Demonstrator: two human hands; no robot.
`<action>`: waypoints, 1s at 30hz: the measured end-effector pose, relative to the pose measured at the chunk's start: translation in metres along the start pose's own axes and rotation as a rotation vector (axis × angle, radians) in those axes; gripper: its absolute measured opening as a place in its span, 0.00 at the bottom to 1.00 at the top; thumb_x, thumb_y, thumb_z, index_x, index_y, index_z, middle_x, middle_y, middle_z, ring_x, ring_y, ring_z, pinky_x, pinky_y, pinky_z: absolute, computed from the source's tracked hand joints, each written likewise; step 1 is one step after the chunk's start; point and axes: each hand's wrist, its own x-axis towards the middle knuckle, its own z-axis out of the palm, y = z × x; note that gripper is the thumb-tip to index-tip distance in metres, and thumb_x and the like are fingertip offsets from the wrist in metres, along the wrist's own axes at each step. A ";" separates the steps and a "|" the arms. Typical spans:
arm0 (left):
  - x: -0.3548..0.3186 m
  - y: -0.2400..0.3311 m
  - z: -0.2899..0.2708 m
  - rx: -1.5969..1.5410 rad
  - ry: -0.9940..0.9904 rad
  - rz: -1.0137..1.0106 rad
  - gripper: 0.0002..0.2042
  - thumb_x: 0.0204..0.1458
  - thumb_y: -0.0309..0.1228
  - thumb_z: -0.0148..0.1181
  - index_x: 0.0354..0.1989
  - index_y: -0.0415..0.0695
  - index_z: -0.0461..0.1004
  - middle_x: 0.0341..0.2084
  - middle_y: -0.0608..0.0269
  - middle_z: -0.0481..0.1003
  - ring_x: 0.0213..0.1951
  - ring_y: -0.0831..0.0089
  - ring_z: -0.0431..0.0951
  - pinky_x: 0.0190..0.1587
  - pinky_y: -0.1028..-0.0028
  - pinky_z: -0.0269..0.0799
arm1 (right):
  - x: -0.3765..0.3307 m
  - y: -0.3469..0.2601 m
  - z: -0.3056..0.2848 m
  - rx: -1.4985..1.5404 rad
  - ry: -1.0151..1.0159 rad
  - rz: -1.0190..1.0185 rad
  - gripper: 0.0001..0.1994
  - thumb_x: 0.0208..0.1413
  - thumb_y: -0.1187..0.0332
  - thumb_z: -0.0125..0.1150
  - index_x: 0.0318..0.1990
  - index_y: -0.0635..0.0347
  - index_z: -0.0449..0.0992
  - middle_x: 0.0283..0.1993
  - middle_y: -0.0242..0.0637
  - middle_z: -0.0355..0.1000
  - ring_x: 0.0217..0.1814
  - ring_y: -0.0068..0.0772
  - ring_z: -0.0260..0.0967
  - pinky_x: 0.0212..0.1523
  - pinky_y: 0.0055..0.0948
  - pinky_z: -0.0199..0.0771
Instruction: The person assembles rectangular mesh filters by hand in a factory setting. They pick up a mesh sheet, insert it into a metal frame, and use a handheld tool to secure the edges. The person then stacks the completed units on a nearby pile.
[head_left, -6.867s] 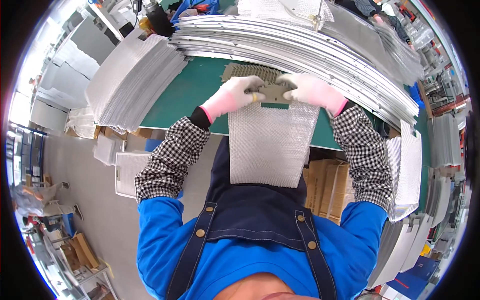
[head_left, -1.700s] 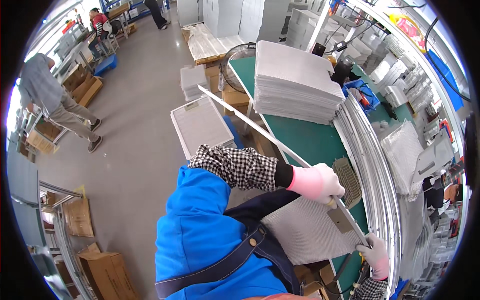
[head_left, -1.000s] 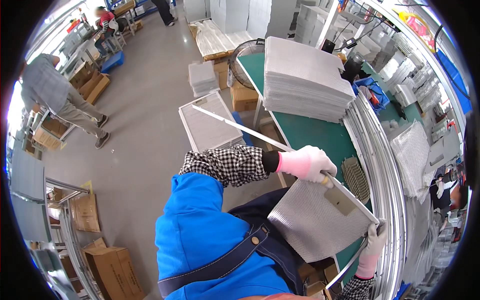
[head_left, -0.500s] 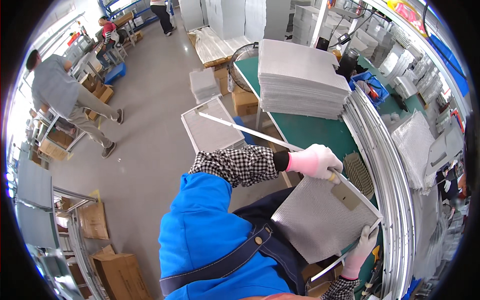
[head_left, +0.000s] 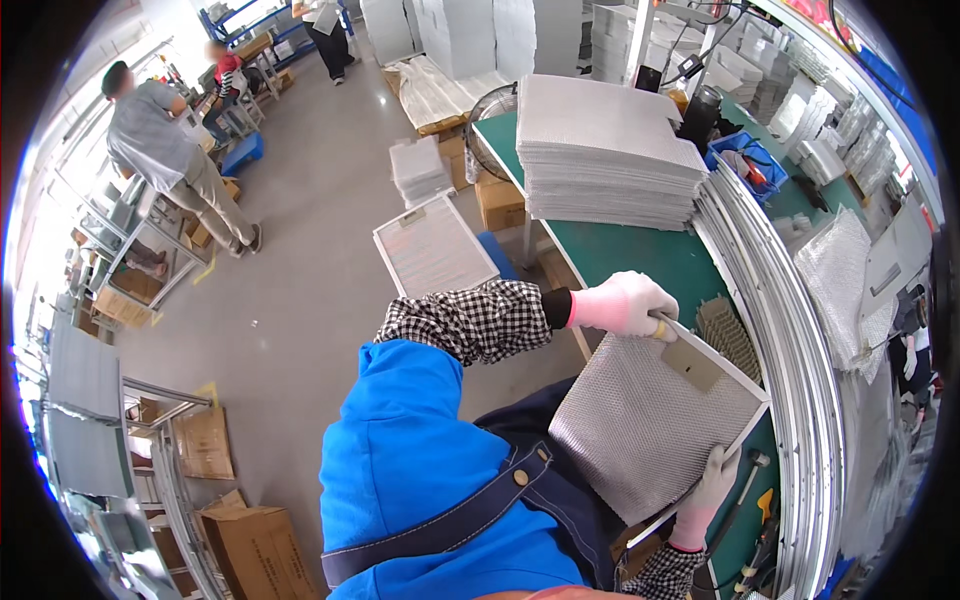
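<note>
I hold a square grey mesh filter panel (head_left: pixel 640 425) with a thin metal frame, tilted over my lap at the edge of the green table (head_left: pixel 640 255). My left hand (head_left: pixel 625 303), in a pink-white glove, grips the panel's upper corner next to a flat metal tab (head_left: pixel 690 365). Gloved too, my right hand (head_left: pixel 712 485) clasps the lower right edge of the frame. Both hands are shut on the panel.
A tall stack of mesh sheets (head_left: pixel 610 150) stands on the table's far end. Long curved metal strips (head_left: pixel 800 340) run along its right side, beside a small pleated mesh piece (head_left: pixel 727 335). A framed filter (head_left: pixel 433 245) lies on a floor stack. People (head_left: pixel 165 155) stand far left; cardboard boxes (head_left: pixel 235 530) sit lower left.
The long metal strip that stuck out to the left past my left hand no longer shows there. My right hand has come up along the panel's lower edge.
</note>
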 end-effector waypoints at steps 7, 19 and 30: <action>-0.001 -0.024 -0.011 -0.373 -0.025 -0.022 0.15 0.54 0.36 0.69 0.43 0.38 0.80 0.31 0.63 0.80 0.36 0.75 0.79 0.40 0.73 0.75 | -0.042 0.035 -0.022 -0.063 -0.021 0.145 0.23 0.66 0.65 0.54 0.60 0.76 0.64 0.51 0.41 0.69 0.51 0.30 0.64 0.55 0.29 0.65; 0.033 0.050 -0.037 -0.607 0.193 -0.019 0.21 0.60 0.42 0.64 0.47 0.32 0.77 0.32 0.64 0.77 0.33 0.79 0.76 0.37 0.75 0.75 | -0.016 0.036 -0.049 -0.216 0.311 -0.287 0.21 0.73 0.64 0.46 0.62 0.76 0.66 0.59 0.53 0.66 0.60 0.43 0.65 0.67 0.39 0.60; -0.022 0.036 0.018 -0.562 0.222 -0.030 0.17 0.63 0.35 0.57 0.52 0.32 0.74 0.38 0.54 0.79 0.41 0.70 0.78 0.47 0.70 0.73 | 0.003 0.056 -0.053 -0.670 0.491 -0.366 0.22 0.70 0.73 0.37 0.68 0.71 0.64 0.69 0.59 0.61 0.74 0.54 0.56 0.78 0.46 0.48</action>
